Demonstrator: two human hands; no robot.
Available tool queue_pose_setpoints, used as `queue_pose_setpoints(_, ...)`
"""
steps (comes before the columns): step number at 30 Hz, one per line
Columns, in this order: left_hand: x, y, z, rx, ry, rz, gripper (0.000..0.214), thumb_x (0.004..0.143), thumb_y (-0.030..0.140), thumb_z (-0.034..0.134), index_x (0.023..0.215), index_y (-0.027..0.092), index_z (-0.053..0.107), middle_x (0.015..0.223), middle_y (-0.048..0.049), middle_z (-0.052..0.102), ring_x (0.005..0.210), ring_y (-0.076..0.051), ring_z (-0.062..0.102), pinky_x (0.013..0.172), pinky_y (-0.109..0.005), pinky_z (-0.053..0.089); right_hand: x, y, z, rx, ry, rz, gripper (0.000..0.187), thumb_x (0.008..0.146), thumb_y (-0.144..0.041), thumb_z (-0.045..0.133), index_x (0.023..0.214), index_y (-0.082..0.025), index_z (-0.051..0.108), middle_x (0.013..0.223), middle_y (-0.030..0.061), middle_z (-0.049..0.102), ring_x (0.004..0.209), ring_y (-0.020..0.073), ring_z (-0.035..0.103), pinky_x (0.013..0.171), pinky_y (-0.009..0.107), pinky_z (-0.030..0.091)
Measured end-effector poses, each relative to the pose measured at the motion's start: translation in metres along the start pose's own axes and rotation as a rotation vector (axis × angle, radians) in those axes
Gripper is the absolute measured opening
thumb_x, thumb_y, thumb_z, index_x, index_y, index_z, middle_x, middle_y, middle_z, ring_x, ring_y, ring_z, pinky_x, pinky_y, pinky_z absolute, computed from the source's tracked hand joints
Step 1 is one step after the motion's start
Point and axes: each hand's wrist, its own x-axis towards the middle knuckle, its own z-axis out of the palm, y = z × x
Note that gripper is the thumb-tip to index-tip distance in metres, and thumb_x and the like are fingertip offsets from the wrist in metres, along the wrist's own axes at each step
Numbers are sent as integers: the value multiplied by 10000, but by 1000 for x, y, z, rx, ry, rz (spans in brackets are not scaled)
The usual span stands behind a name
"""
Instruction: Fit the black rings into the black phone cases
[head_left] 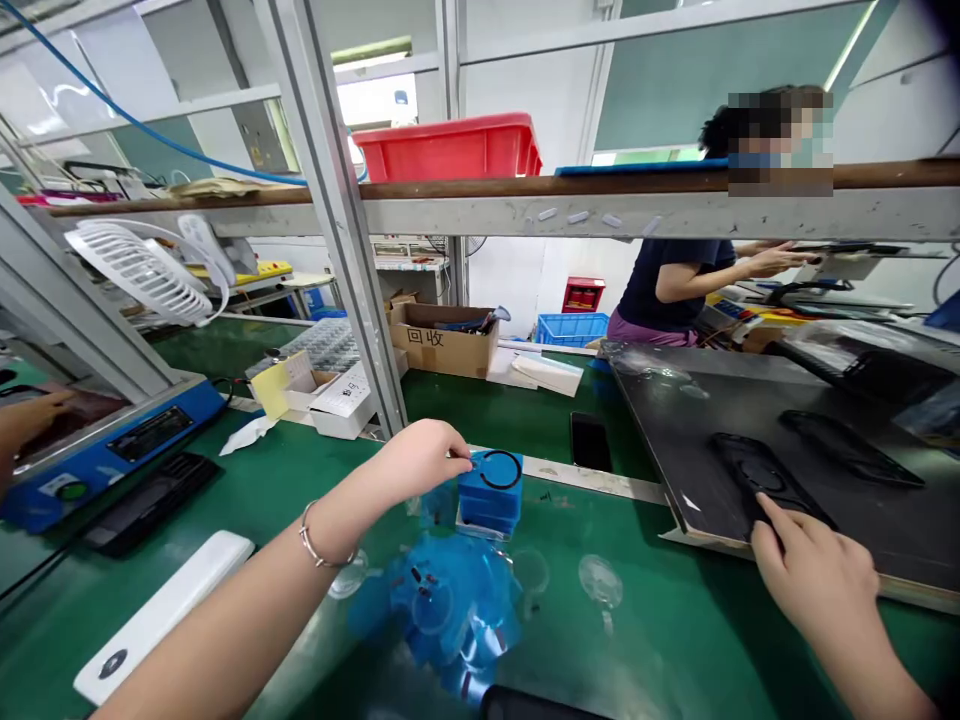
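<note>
My left hand point(422, 457) reaches forward over the green bench, fingers curled in a pinch at a black ring point(500, 468) lying on a stack of blue squares point(490, 495). My right hand point(814, 570) rests at the right, its index finger stretched onto a black phone case point(757, 480) lying on a dark board point(795, 420). A second black case point(847, 448) lies farther right on the same board. Blue film pieces point(442, 605) and clear round films point(600, 580) lie in front of the stack.
A black phone point(590, 441) lies past the stack. A white flat device point(161, 615) and a blue machine point(112, 445) sit at the left, with a white fan point(142, 268) above. A metal post point(349, 250) stands ahead. A cardboard box point(442, 340) sits behind. Another person point(675, 285) works at the far right.
</note>
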Motion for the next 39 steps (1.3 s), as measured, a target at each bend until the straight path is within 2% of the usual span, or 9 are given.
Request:
queue_pose_setpoints(6, 15, 17, -11, -7, -43, -23, 160, 690, 203, 622, 534, 211, 650, 565, -11, 636, 539, -180, 567, 499, -274, 373, 1, 2, 3, 45, 33, -12, 567, 910, -415, 313, 1253, -140, 670, 1187, 202, 693, 1046, 417, 619, 881, 528, 458)
queue_pose_setpoints(10, 10, 34, -18, -148, -66, -26, 184, 762, 351, 601, 686, 210, 693, 673, -11, 684, 606, -177, 603, 508, -251, 417, 7, 2, -6, 83, 45, -9, 559, 873, -517, 418, 1187, -128, 669, 1034, 223, 720, 922, 414, 652, 820, 522, 462)
queue_pose_setpoints(13, -13, 34, -10, -357, -52, -18, 246, 787, 416, 601, 691, 199, 665, 700, -16, 659, 647, -172, 590, 561, -251, 444, 9, 4, -12, 119, 57, -16, 486, 849, -535, 464, 1001, -145, 711, 899, 202, 719, 868, 381, 666, 793, 498, 471)
queue_pose_setpoints(18, -70, -1, 25, -898, 172, -50, 295, 792, 462, 620, 645, 208, 589, 699, -15, 592, 691, -183, 569, 632, -283, 477, -25, -5, -28, 251, 32, -156, 434, 888, -532, 442, 842, -213, 732, 887, 115, 715, 899, 302, 661, 834, 455, 506)
queue_pose_setpoints(22, -102, -36, 80, -453, 37, -177, 288, 778, 453, 613, 609, 220, 628, 796, -45, 670, 778, -232, 623, 753, -348, 498, -97, -40, -50, 479, -92, -526, 250, 935, -417, 555, 914, -284, 766, 879, 67, 698, 937, 250, 631, 866, 417, 515)
queue_pose_setpoints(25, -116, -53, 119, -5, 136, -237, 265, 792, 459, 579, 677, 237, 669, 855, -77, 701, 902, -316, 612, 844, -461, 470, -151, -66, -61, 590, -181, -787, 140, 920, -283, 641, 1016, -313, 738, 901, 43, 683, 958, 240, 597, 897, 454, 494)
queue_pose_setpoints(28, -124, -60, 137, 185, 252, -225, 267, 831, 466, 568, 899, 242, 695, 1005, -106, 713, 1013, -352, 592, 899, -509, 451, -186, -81, -65, 606, -224, -851, 131, 931, -301, 640, 1032, -311, 722, 862, 32, 668, 906, 229, 581, 908, 475, 484)
queue_pose_setpoints(32, -120, -55, 129, 93, 328, -137, 400, 882, 474, 531, 1187, 232, 622, 1185, -121, 678, 1132, -335, 571, 989, -511, 425, -207, -92, -68, 596, -251, -830, 112, 955, -317, 613, 963, -296, 722, 814, 28, 652, 843, 217, 559, 857, 440, 488)
queue_pose_setpoints(39, -71, -26, 84, -122, 375, -71, 505, 893, 469, 485, 1307, 188, 552, 1326, -128, 603, 1265, -314, 518, 1079, -476, 399, -210, -100, -73, 508, -247, -910, 61, 937, -231, 636, 961, -226, 691, 761, 13, 624, 763, 189, 534, 842, 429, 475)
